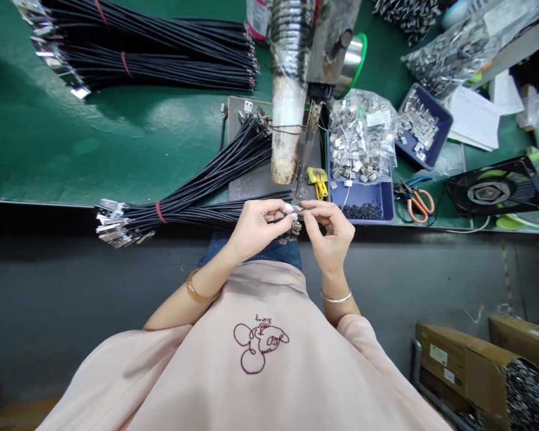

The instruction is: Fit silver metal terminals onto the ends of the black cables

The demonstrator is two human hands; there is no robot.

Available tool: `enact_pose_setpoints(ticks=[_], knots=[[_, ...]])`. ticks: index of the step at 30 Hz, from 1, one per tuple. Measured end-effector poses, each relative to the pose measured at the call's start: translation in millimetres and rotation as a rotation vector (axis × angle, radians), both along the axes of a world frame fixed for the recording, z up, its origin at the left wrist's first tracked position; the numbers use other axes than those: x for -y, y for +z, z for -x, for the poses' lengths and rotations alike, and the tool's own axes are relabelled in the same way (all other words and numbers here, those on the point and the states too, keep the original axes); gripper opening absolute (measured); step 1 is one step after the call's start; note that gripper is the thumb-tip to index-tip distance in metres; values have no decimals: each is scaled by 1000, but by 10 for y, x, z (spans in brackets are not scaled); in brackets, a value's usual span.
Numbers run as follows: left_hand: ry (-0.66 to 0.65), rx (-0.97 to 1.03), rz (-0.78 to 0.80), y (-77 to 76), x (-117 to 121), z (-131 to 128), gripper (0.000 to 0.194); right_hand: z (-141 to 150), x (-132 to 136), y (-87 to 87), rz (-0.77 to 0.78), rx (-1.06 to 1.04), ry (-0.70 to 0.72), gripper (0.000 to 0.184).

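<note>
My left hand (267,226) and my right hand (329,232) meet at the table's front edge, both pinched closed. Between their fingertips is a small metal USB connector (299,208), mostly covered by the fingers. White covers wrap the thumb and a fingertip of my left hand. Black cables (197,214) with metal connectors at their left ends run behind my left hand, tied by a red band. Another group of black cables (233,152) lies across the grey board (251,185). More metal connector ends (293,232) show just below my fingertips.
A ribbed duct (284,120) and a metal bracket hang just beyond my hands. A blue tray (388,203) holds bagged connectors and small black parts. Orange-handled pliers (420,205) and a black fan (496,188) lie right. Bundled black cables (161,54) lie back left.
</note>
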State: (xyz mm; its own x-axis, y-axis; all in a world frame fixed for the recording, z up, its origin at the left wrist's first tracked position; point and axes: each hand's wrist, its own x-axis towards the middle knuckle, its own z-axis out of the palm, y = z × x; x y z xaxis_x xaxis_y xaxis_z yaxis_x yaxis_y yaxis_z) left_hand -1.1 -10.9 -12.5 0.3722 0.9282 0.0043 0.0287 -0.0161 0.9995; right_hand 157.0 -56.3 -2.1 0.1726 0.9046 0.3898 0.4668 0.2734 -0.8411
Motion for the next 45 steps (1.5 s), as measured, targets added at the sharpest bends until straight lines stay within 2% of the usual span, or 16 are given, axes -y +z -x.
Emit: enact_pose_setpoints(ticks=[4, 11, 16, 24, 27, 33, 36, 40, 45], knots=[[1, -10, 0, 15, 1, -16, 16, -16, 11, -13, 34, -38, -29, 7], [-43, 7, 42, 77, -7, -26, 14, -25, -2, 22, 96, -122, 45, 8], [5, 87, 114, 107, -25, -47, 12, -22, 45, -5, -38, -26, -53, 4], [-37, 119, 148, 68, -48, -16, 15, -58, 85, -145, -322, 305, 14, 12], [-51, 121, 157, 59, -46, -20, 18, -68, 98, -138, -353, 391, 41, 13], [-23, 26, 65, 91, -3, -40, 19, -5, 104, -52, -199, 440, 10, 12], [-9, -40, 2, 100, 15, -38, 21, 28, 95, -19, -65, 313, 4, 7], [-20, -76, -6, 86, 20, -43, 18, 16, 70, -3, 105, 98, 16, 5], [25, 4, 48, 72, 1, -40, 18, -64, -4, -9, 130, 56, -34, 10]])
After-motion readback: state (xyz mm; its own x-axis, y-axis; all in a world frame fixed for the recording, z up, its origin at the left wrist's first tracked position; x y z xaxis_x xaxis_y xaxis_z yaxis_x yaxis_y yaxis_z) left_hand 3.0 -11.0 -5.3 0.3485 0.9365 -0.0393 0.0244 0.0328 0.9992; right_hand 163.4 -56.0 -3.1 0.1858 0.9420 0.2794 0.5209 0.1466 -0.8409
